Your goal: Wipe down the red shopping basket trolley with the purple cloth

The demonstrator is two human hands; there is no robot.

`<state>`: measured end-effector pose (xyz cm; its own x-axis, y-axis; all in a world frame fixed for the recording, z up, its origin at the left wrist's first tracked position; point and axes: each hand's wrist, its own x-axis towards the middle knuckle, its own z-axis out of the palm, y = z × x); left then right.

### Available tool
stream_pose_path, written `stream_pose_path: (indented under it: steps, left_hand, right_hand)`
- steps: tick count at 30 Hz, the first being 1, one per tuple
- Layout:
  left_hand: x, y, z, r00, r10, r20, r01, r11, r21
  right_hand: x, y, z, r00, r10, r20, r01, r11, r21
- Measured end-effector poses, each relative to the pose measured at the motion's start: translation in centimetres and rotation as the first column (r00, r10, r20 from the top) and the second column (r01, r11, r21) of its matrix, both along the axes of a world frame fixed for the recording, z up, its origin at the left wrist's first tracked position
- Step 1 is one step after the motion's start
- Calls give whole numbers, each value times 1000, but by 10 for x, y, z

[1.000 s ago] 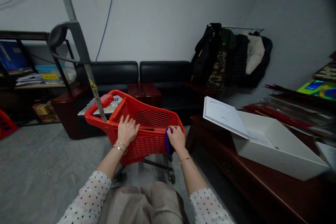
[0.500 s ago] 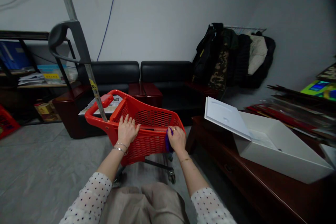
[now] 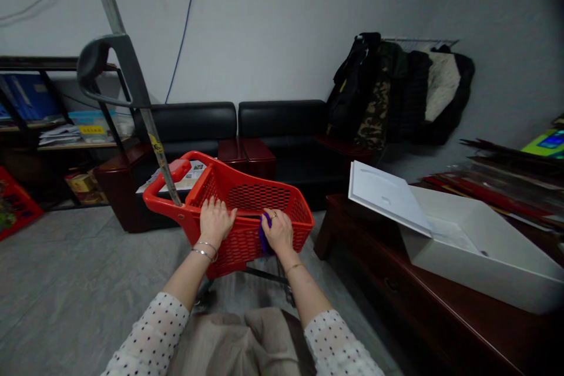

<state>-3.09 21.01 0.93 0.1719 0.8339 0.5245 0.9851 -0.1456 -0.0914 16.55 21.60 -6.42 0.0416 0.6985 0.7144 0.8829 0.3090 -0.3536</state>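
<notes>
A red plastic shopping cart [image 3: 247,197] with mesh sides stands on the floor in front of me. My left hand [image 3: 214,222] rests on the cart's near rim, fingers curled over the edge. My right hand [image 3: 277,232] presses a purple cloth [image 3: 264,234] against the outside of the near wall, just below the rim, fingers closed round the cloth. A grey handle [image 3: 115,73] on a metal pole rises from the cart's far left corner.
A dark wooden low table [image 3: 445,317] on the right carries a white box [image 3: 480,258] with an open lid. Black sofas [image 3: 282,129] line the back wall, coats [image 3: 396,91] hang at the right, a shelf [image 3: 57,123] with papers stands at the left.
My right hand has slid the purple cloth leftward along the cart's near wall, toward my left hand. The left hand has stayed on the rim. The view has shifted slightly.
</notes>
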Motion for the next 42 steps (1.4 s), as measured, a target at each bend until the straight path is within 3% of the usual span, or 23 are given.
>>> stream_pose_path:
  steps: [5,14,18,24,29,34,42]
  left_hand:
    - [-2,6,-1,1000,9,-3,-9,1000,-4]
    - [-36,27,11,997,66,-45,-69,995,-65]
    - [-66,13,10,994,103,-21,-104,991,-83]
    - [-106,-23,4,998,43,-40,-40,997,69]
    - [-128,-45,7,997,46,-58,-42,996,73]
    - [-130,-52,8,1000,15,-5,-15,999,50]
    - [-108,-44,3,998,16,56,-20,997,69]
  right_hand:
    - [20,12,-6,993,-107,-51,106,994,-32]
    - [-25,33,4,996,-93,-1,93,987,-135]
    - [-54,26,4,999,-51,4,51,993,-104]
    - [-88,9,7,998,29,47,-24,993,-116]
    - [-108,-5,4,997,51,62,-47,996,-78]
    - [-112,-11,2,997,56,57,-52,996,-70]
    - [-91,-10,1,997,12,78,-6,997,-78]
